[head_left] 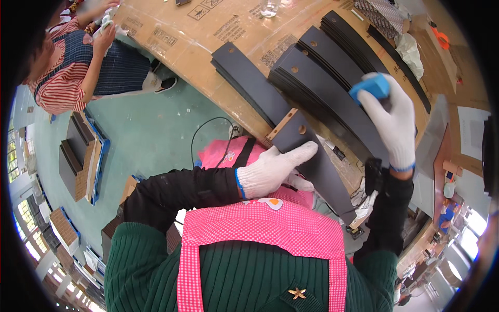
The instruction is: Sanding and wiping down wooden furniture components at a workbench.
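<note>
My left hand (278, 167), in a white knitted glove, grips a long dark grey panel (325, 174) in front of my apron. One finger lies on its top face and other fingers curl at its near edge. The panel has a round hole and a light brown end edge with small holes. My right hand (396, 122), also gloved, holds a small blue block (373, 88) between thumb and fingers, raised above the stacked panels. What the block is made of I cannot tell. Beyond lie stacks of dark panels (319, 78), several with a round hole near one end.
Brown cardboard (197, 47) covers the table. A clear glass (270, 8) stands at its far edge, and a narrow stack of dark panels (244, 78) lies to the left. A co-worker (88, 67) is at the far left. Loaded pallets (86, 156) rest on the green floor.
</note>
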`<act>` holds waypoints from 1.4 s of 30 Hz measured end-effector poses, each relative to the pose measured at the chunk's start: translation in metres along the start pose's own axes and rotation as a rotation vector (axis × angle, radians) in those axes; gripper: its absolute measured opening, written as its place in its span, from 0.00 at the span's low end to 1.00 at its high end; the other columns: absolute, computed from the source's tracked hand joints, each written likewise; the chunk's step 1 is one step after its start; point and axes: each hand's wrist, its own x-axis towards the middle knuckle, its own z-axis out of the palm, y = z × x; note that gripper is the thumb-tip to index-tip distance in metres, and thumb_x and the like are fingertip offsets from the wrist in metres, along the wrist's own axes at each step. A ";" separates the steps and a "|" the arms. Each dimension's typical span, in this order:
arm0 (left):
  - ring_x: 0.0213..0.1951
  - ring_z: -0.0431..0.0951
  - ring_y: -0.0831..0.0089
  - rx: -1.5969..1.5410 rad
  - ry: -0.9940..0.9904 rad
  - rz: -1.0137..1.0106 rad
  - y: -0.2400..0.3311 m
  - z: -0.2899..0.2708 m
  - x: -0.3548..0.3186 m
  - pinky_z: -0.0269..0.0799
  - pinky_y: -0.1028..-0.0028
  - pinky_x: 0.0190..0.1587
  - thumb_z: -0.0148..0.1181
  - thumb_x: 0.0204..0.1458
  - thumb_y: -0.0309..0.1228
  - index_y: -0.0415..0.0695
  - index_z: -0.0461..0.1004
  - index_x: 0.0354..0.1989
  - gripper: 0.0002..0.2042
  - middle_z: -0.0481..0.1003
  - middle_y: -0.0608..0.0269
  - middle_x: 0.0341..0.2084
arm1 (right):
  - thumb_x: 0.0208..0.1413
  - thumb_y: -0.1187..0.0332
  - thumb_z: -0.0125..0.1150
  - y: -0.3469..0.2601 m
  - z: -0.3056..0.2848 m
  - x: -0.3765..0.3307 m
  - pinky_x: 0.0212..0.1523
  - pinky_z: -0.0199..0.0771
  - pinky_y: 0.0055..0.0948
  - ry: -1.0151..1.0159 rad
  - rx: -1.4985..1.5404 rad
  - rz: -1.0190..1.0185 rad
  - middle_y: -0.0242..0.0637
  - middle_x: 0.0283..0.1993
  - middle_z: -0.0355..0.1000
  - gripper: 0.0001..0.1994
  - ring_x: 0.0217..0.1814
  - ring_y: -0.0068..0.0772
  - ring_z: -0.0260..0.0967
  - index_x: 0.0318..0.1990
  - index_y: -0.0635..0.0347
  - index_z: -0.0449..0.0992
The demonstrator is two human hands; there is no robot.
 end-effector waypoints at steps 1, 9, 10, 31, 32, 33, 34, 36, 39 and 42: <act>0.38 0.82 0.75 0.037 -0.010 -0.019 0.003 -0.003 0.000 0.84 0.74 0.36 0.52 0.70 0.43 0.47 0.68 0.68 0.22 0.76 0.62 0.55 | 0.57 0.67 0.68 0.003 -0.012 -0.012 0.44 0.73 0.23 0.019 0.097 -0.008 0.30 0.37 0.76 0.14 0.38 0.18 0.71 0.46 0.65 0.78; 0.45 0.83 0.73 -0.156 -0.140 -0.015 0.041 -0.008 0.017 0.83 0.74 0.38 0.42 0.75 0.44 0.48 0.63 0.71 0.22 0.76 0.62 0.56 | 0.59 0.58 0.64 -0.009 -0.102 -0.176 0.33 0.68 0.27 0.280 0.455 -0.203 0.30 0.30 0.69 0.13 0.31 0.26 0.68 0.34 0.56 0.71; 0.47 0.83 0.69 -0.210 -0.155 0.013 0.048 -0.006 0.020 0.83 0.73 0.38 0.43 0.74 0.44 0.45 0.63 0.71 0.23 0.76 0.59 0.57 | 0.58 0.55 0.65 -0.013 -0.109 -0.189 0.32 0.65 0.27 0.193 0.531 -0.356 0.30 0.29 0.66 0.15 0.30 0.26 0.65 0.32 0.54 0.69; 0.34 0.85 0.59 -0.067 -0.251 0.313 0.247 0.094 0.276 0.90 0.75 0.31 0.60 0.66 0.35 0.39 0.71 0.49 0.12 0.80 0.47 0.40 | 0.52 0.50 0.77 0.107 -0.063 -0.219 0.37 0.73 0.33 0.807 1.100 -0.120 0.45 0.39 0.71 0.30 0.40 0.40 0.72 0.47 0.68 0.72; 0.36 0.85 0.58 -0.062 -0.263 0.304 0.242 0.094 0.282 0.90 0.75 0.31 0.60 0.67 0.35 0.38 0.71 0.52 0.14 0.79 0.46 0.43 | 0.52 0.51 0.77 0.112 -0.064 -0.220 0.37 0.73 0.33 0.841 1.138 -0.116 0.45 0.39 0.71 0.29 0.40 0.40 0.72 0.47 0.68 0.72; 0.37 0.85 0.56 -0.059 -0.261 0.335 0.237 0.096 0.289 0.90 0.75 0.32 0.59 0.68 0.34 0.37 0.69 0.56 0.16 0.79 0.43 0.46 | 0.53 0.51 0.77 0.116 -0.065 -0.221 0.37 0.73 0.33 0.875 1.177 -0.108 0.45 0.39 0.70 0.29 0.40 0.41 0.72 0.47 0.69 0.72; 0.37 0.85 0.57 -0.054 -0.266 0.317 0.233 0.096 0.294 0.90 0.75 0.32 0.59 0.68 0.34 0.37 0.69 0.56 0.15 0.79 0.43 0.46 | 0.53 0.52 0.76 0.120 -0.066 -0.222 0.37 0.73 0.34 0.893 1.222 -0.115 0.45 0.39 0.70 0.28 0.41 0.41 0.71 0.47 0.69 0.72; 0.38 0.85 0.57 -0.051 -0.268 0.301 0.226 0.097 0.301 0.90 0.75 0.33 0.59 0.67 0.33 0.38 0.69 0.56 0.15 0.79 0.43 0.47 | 0.57 0.50 0.71 0.127 -0.068 -0.224 0.36 0.67 0.35 0.903 1.180 -0.099 0.42 0.37 0.68 0.26 0.37 0.39 0.67 0.48 0.65 0.71; 0.31 0.85 0.65 -0.026 -0.175 0.306 0.223 0.095 0.308 0.89 0.77 0.32 0.61 0.66 0.32 0.40 0.73 0.49 0.10 0.82 0.51 0.38 | 0.61 0.50 0.67 0.139 -0.072 -0.227 0.35 0.63 0.36 0.893 1.164 -0.115 0.40 0.37 0.67 0.24 0.36 0.37 0.64 0.50 0.63 0.71; 0.30 0.85 0.70 -0.013 -0.191 0.173 0.232 0.084 0.315 0.88 0.79 0.32 0.62 0.66 0.32 0.40 0.74 0.47 0.09 0.82 0.51 0.38 | 0.60 0.51 0.67 0.149 -0.074 -0.232 0.35 0.62 0.35 0.909 1.192 -0.094 0.41 0.38 0.67 0.25 0.36 0.37 0.64 0.51 0.63 0.70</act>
